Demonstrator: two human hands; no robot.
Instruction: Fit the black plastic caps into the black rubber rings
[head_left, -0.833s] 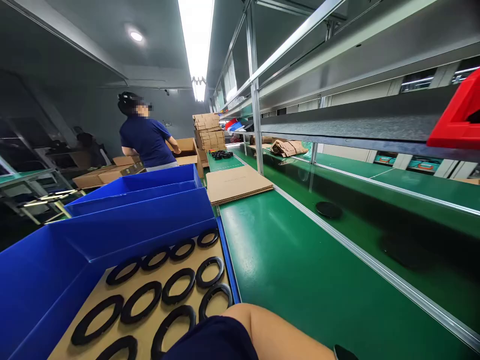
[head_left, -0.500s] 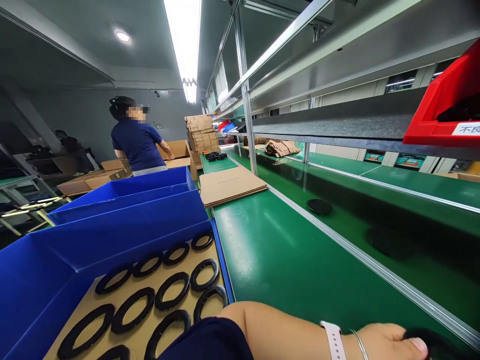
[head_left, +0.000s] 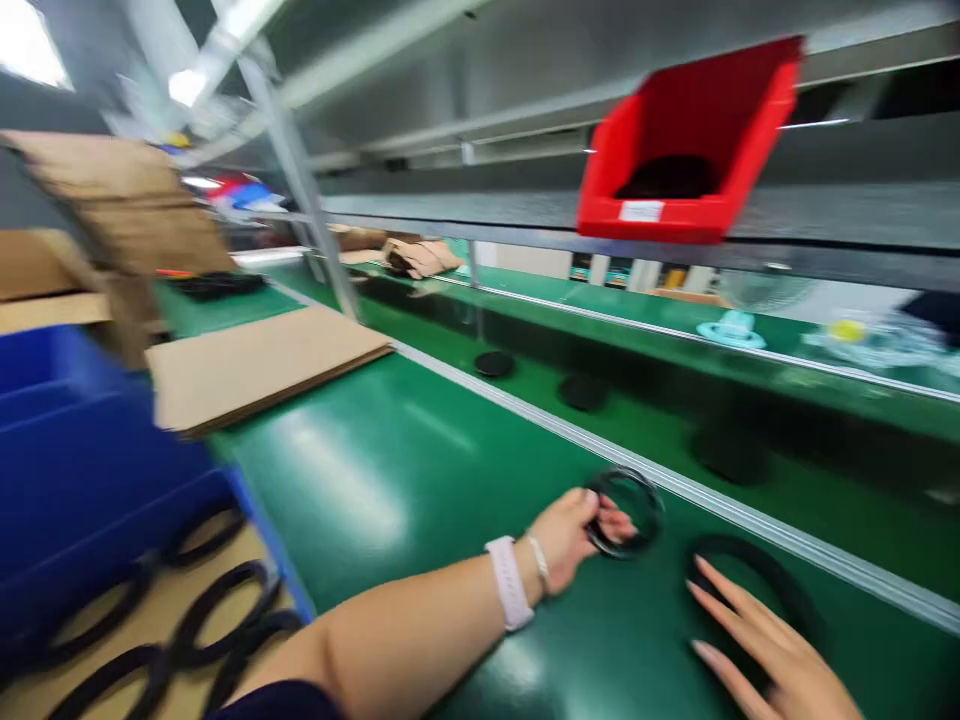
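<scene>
My left hand (head_left: pixel 568 530), with a pale wristband and a thin bracelet at the wrist, grips a black ring (head_left: pixel 657 515) by its near edge, just above the green worktop (head_left: pixel 450 470). To the right, the stretched fingers of my right hand (head_left: pixel 772 645) spread over a larger-looking black ring (head_left: pixel 787 580). Whether those fingertips touch it, I cannot tell. At the lower left, several more black rings (head_left: pixel 191 620) lie on cardboard inside a blue bin (head_left: pixel 97 480), blurred by motion.
Flat cardboard sheets (head_left: pixel 270 362) lie stacked on the worktop. Beyond a metal rail (head_left: pixel 525 408), dark discs (head_left: pixel 495 364) sit on a green surface. A red bin (head_left: pixel 652 225) hangs at the shelf overhead. A metal post (head_left: pixel 300 190) rises behind the cardboard.
The view has swung right. My left hand, earlier at the bottom right edge with something dark, now shows a black ring in its grip. My right hand and another ring have come into view.
</scene>
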